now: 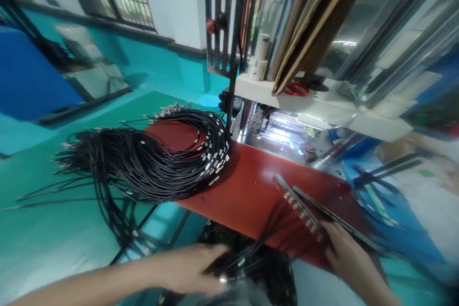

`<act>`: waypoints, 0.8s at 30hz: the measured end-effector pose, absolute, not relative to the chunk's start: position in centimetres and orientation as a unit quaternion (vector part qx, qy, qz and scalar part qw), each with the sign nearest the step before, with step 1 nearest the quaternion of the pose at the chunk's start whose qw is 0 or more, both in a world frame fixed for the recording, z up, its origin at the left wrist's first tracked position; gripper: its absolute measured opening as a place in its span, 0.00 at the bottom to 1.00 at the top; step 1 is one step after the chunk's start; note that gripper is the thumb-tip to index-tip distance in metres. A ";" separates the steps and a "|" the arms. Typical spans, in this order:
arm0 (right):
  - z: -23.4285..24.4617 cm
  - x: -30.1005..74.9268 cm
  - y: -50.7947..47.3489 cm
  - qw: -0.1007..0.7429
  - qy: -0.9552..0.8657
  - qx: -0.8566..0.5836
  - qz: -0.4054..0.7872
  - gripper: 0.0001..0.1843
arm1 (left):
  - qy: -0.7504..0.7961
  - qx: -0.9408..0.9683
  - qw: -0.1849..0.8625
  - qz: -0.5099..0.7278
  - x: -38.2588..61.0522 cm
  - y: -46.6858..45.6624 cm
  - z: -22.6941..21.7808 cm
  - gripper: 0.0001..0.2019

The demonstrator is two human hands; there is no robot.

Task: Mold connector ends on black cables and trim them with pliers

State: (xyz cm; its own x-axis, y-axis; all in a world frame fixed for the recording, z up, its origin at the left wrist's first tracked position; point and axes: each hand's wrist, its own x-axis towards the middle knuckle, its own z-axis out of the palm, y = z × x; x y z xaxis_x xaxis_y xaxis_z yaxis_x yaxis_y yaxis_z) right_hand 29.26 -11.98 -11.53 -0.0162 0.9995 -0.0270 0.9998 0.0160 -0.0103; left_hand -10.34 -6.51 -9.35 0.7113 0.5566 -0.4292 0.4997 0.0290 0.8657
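Note:
My left hand point(193, 267), blurred, is at the bottom over my lap, thumb and fingers apart. Just right of its fingertips lie several thin black cables point(247, 260) with small light connectors. My right hand point(346, 253) grips the near end of a slotted metal strip point(303, 210) on the red board point(247, 177). Black cables run from the strip toward my lap. Beside it, a second long dark metal bar point(333, 208) lies slanted. A large looped bundle of black cables point(168, 167) with white connectors rests on the left, across the red board and the green table point(39, 220).
A press-like machine point(322, 110) with metal columns stands behind the red board, its lit metal bed point(287, 131) facing me. Cardboard point(315, 24) leans against it, with red-handled scissors or pliers point(297, 88) nearby. Blue sheeting point(398, 220) with loose black cables lies right.

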 end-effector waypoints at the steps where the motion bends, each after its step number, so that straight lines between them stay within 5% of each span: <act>1: -11.0 29.0 -11.8 0.018 0.709 0.705 -0.017 0.25 | 0.348 0.706 0.616 0.012 -8.5 -7.1 -9.9 0.22; 5: -7.8 28.2 -10.5 0.038 0.702 0.710 -0.046 0.23 | 0.341 0.593 0.730 -0.018 -3.1 -7.7 -11.1 0.13; 9: -4.5 28.5 -7.4 0.006 0.697 0.709 -0.105 0.15 | 0.353 0.450 0.819 -0.044 0.4 -8.1 -9.7 0.13; 14: -2.9 31.0 -0.8 -0.061 0.660 0.728 -0.176 0.10 | 0.372 0.359 0.856 -0.007 4.7 -7.0 -5.6 0.12; 24: -3.9 34.9 14.3 -0.201 0.633 0.740 -0.107 0.11 | 0.325 0.339 0.871 0.142 13.0 3.7 0.6 0.09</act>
